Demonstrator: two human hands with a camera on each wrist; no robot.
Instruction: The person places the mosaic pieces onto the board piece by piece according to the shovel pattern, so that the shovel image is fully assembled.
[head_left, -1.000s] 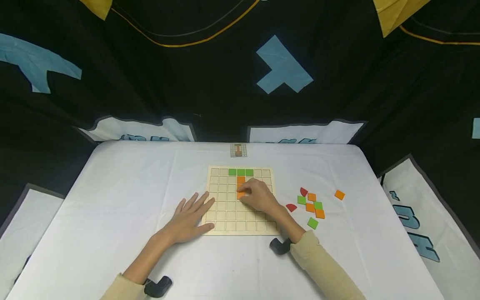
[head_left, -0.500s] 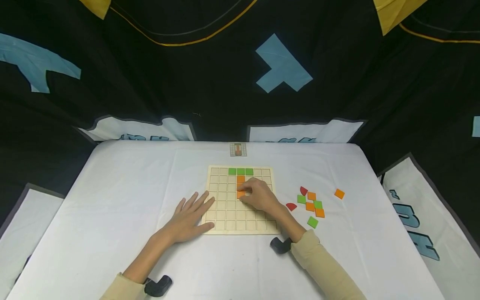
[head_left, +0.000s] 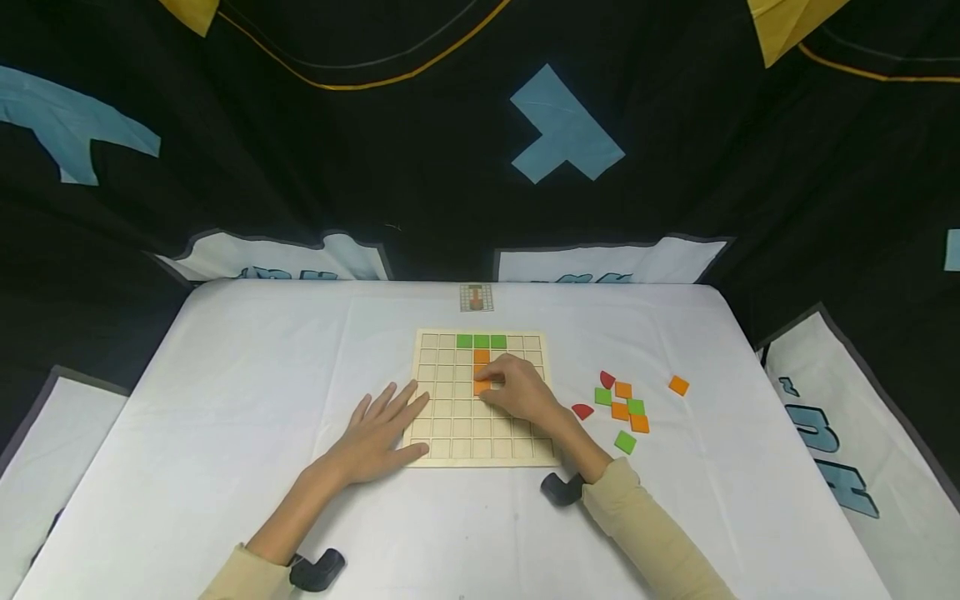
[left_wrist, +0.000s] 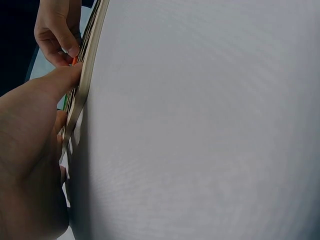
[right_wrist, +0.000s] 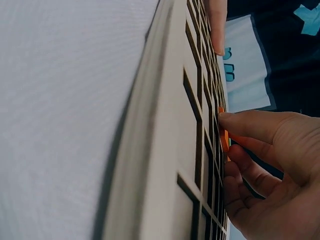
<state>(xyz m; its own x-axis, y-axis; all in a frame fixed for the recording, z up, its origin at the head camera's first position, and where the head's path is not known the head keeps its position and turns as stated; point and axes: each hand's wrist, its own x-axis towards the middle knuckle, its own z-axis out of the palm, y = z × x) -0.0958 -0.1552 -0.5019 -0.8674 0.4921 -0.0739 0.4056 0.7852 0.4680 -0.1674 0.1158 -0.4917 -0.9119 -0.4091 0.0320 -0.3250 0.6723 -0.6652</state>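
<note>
The left hand (head_left: 375, 446) spreads its fingers (head_left: 416, 411) toward one o'clock, thumb (head_left: 409, 455) toward two. The right hand (head_left: 521, 392), its forearm (head_left: 583, 450) slanting in from five o'clock, pinches toward ten.

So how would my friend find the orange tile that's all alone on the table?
Start with the white table, then the pale gridded board on it. Off the board's right side lies a loose bunch of red, green and orange pieces. The orange tile sits further right, turned askew, apart from that bunch.
</note>
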